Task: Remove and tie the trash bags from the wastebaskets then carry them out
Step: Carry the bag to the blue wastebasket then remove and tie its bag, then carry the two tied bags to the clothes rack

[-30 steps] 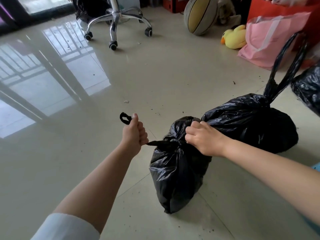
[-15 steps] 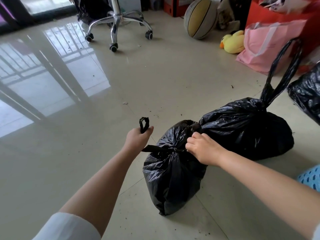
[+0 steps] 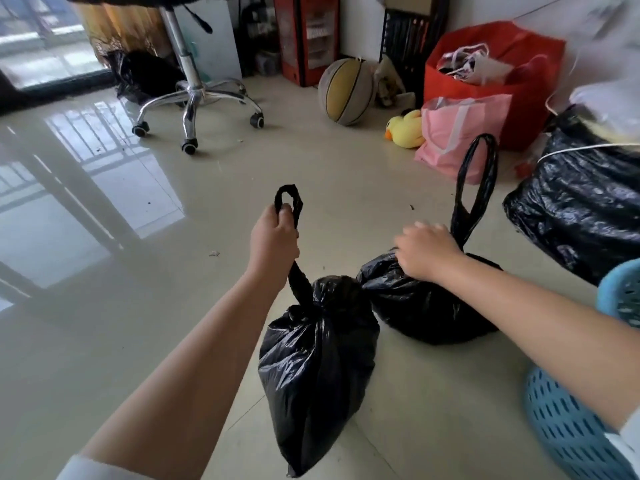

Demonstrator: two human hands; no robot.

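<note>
A tied black trash bag (image 3: 318, 358) hangs low in the middle, its bottom near the floor. My left hand (image 3: 273, 240) grips its twisted handle, and the handle loop sticks up above my fist. Behind it a second tied black trash bag (image 3: 426, 306) sits on the floor with its long handle loops (image 3: 474, 188) standing upright. My right hand (image 3: 426, 251) is blurred and rests on top of this bag at the base of the loops; its grip is unclear. A blue wastebasket (image 3: 568, 427) lies at the lower right.
A large black bag (image 3: 581, 209) stands at the right, with a pink bag (image 3: 460, 133) and a red bag (image 3: 495, 74) behind it. A yellow duck toy (image 3: 405, 129), a ball (image 3: 346, 91) and a wheeled chair (image 3: 194, 95) lie further back. Glossy tiled floor stretches to the left.
My left hand pulled the handle up and raised the near bag. My right hand let go of that bag's neck and moved right onto the second bag. The view tilted upward.
</note>
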